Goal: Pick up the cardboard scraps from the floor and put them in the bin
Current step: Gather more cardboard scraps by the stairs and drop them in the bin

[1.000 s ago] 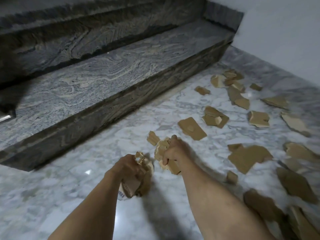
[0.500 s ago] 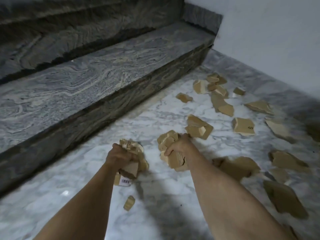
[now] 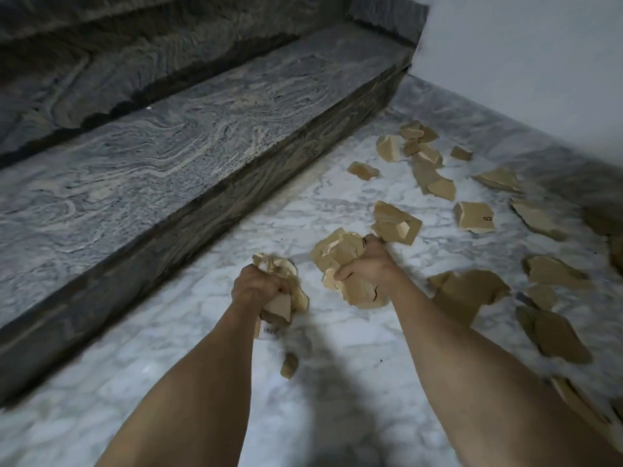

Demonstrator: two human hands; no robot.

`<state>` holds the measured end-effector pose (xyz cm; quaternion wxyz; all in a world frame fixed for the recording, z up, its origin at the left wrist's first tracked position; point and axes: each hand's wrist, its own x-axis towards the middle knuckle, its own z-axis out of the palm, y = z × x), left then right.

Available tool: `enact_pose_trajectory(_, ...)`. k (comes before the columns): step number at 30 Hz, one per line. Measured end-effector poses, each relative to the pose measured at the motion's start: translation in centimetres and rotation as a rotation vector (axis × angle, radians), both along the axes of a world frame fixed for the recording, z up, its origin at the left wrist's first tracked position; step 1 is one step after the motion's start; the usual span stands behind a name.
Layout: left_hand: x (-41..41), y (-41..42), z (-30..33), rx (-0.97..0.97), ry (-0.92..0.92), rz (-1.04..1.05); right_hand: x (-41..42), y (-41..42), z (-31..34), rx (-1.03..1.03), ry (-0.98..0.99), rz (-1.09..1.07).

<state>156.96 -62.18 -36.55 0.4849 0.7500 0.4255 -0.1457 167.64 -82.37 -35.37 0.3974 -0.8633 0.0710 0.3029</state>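
Scraps (image 3: 438,188) strewn over the marble floor (image 3: 188,332) beside the step (image 3: 168,156). Left hand (image 3: 258,288) clenched round one crumpled wad (image 3: 286,288), right hand (image 3: 371,267) round another (image 3: 337,256), likely bunched tight to carry more per trip. One small piece (image 3: 289,365) loose below. No bin in view.

A stairwell landing inside a building is showing: veined granite steps (image 3: 188,163) are rising beyond the fingers, white marble floor (image 3: 168,382) is spreading beneath them, plain wall (image 3: 539,62) standing to their right.
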Motion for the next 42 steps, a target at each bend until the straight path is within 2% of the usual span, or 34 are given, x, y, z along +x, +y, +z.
enact_pose_trajectory(2,-1.4,2.1,-0.1,-0.014,-0.008,0.066,-2.6,0.2,1.2,0.09,0.067,0.058)
enact_pose_trajectory(5,-4.0,4.6,-0.7,-0.04,-0.025,0.134,-7.9,1.8,2.1,0.101,0.214,0.331)
enact_pose_trajectory(9,-7.5,4.9,0.2,-0.104,-0.036,0.201,-14.3,3.6,0.8,-0.16,0.273,0.788)
enact_pose_trajectory(11,-8.4,4.7,0.0,-0.096,-0.017,0.209,-15.9,3.8,0.1,-0.232,0.218,0.86)
enact_pose_trajectory(17,-8.8,3.2,-0.8,-0.088,-0.024,0.174,-16.5,4.4,-0.6,-0.384,0.101,0.9)
enact_pose_trajectory(22,-7.7,1.6,-0.6,-0.122,-0.026,0.125,-16.1,2.5,-1.2,-0.347,0.087,0.753)
enact_pose_trajectory(25,-5.2,-1.1,-0.3,-0.195,-0.087,0.053,-15.1,-2.1,-0.4,-0.158,0.131,0.363)
enact_pose_trajectory(28,-1.5,-6.1,0.1,-0.257,-0.12,-0.11,-14.7,-8.8,1.1,0.033,0.117,-0.071)
enact_pose_trajectory(32,2.7,-15.8,0.2,-0.356,-0.114,-0.472,-16.7,-17.9,2.1,0.033,0.035,-0.477)
enact_pose_trajectory(34,3.7,-20.7,0.0,-0.377,-0.114,-0.685,-18.0,-21.7,1.9,-0.058,0.039,-0.517)
enact_pose_trajectory(38,3.4,-26.7,-2.1,-0.335,-0.032,-1.156,-17.3,-25.9,1.2,-0.277,0.268,-0.32)
enact_pose_trajectory(40,2.8,-27.4,-3.9,-0.242,-0.031,-1.266,-15.7,-26.1,0.7,-0.384,0.335,-0.224)
enact_pose_trajectory(42,2.2,-27.1,-4.9,-0.187,-0.035,-1.264,-14.7,-25.7,0.1,-0.459,0.366,-0.182)
